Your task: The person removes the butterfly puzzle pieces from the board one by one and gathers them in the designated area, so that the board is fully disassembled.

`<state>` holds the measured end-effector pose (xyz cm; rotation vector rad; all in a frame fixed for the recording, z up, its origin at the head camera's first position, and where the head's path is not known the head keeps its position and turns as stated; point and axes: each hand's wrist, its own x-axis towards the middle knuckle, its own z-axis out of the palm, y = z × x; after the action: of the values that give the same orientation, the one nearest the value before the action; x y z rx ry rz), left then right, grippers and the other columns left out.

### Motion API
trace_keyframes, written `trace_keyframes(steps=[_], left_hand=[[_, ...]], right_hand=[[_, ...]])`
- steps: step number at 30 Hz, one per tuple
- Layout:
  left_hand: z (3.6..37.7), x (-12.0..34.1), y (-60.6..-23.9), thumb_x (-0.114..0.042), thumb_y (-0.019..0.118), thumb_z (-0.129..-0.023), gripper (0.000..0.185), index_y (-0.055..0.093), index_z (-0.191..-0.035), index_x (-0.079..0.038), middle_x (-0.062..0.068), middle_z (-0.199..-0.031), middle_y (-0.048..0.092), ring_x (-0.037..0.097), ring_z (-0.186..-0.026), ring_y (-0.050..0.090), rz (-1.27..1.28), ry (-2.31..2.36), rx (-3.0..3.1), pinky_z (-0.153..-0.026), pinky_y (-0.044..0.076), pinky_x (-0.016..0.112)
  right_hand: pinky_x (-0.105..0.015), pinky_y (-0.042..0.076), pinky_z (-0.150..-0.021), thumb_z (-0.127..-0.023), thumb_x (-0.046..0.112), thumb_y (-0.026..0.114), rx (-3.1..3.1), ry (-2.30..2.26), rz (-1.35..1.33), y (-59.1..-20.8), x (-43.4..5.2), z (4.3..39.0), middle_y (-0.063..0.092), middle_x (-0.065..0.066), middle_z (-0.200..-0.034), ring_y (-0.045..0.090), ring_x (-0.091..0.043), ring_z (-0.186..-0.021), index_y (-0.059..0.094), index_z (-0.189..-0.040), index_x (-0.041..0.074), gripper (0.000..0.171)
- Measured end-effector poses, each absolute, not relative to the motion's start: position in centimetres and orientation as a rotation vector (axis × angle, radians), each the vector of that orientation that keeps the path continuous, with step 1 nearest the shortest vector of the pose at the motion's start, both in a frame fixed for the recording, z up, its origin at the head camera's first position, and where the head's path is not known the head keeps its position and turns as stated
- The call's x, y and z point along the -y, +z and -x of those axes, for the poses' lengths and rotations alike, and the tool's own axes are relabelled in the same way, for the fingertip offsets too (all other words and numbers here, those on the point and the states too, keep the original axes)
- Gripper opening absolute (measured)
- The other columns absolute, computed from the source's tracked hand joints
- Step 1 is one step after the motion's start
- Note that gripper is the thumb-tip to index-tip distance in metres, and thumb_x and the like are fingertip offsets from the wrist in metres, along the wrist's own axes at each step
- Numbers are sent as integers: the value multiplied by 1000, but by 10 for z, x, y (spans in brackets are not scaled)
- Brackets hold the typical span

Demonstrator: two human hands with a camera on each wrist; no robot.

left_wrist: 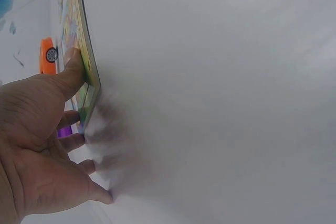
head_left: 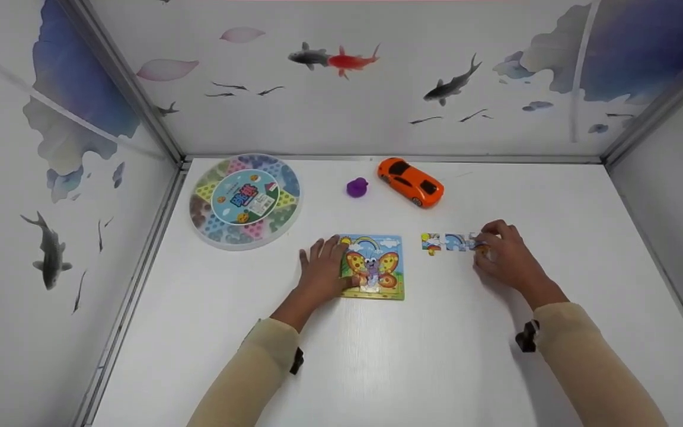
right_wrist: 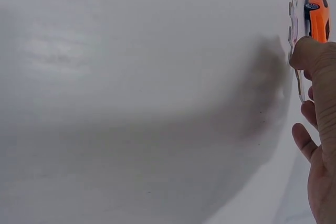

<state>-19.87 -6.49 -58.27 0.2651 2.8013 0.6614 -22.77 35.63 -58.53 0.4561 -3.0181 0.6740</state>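
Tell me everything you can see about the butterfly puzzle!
The butterfly puzzle is a flat square board, cardboard by the look of it, lying on the white table. It shows an orange spotted butterfly under a rainbow and clouds, with a green-yellow rim. The left hand rests on its left edge, thumb on the picture. A strip of loose pieces lies apart to its right.

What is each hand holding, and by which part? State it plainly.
The left hand presses the left edge of the square butterfly puzzle board. The right hand pinches the right end of the short row of joined puzzle pieces.
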Motion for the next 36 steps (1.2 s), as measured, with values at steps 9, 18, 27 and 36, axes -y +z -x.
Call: trace_keyframes(steps=[9,18,27,36], left_hand=[[199,65,-584,-47,83,-98,86,44,-168,-15,12,-181,32,42,-169,23,-258,640,-2808,-133,16,78],[200,64,-586,-47,83,-98,87,43,-169,-15,11,-182,31,41,-169,24,-242,652,-2805,-134,15,77],[199,65,-585,-44,85,-97,86,45,-167,-14,12,-181,32,43,-168,25,-271,676,-2808,-133,15,78],[200,66,-586,-48,83,-98,86,44,-167,-15,11,-182,31,42,-169,23,-275,656,-2804,-133,15,78]], right_hand=[[-67,49,-115,-101,10,69,3044,636,-428,-590,-361,228,59,-25,-141,55,-47,-130,79,-116,-1,21],[-66,49,-115,-101,8,70,3040,615,-457,-590,-362,229,65,-26,-138,58,-48,-129,79,-118,-3,23],[-66,50,-115,-101,10,69,3069,617,-446,-589,-362,228,64,-26,-141,57,-48,-131,78,-120,-3,25],[-70,45,-118,-103,15,69,3049,661,-383,-592,-355,223,59,-21,-148,49,-47,-139,77,-127,3,28]])
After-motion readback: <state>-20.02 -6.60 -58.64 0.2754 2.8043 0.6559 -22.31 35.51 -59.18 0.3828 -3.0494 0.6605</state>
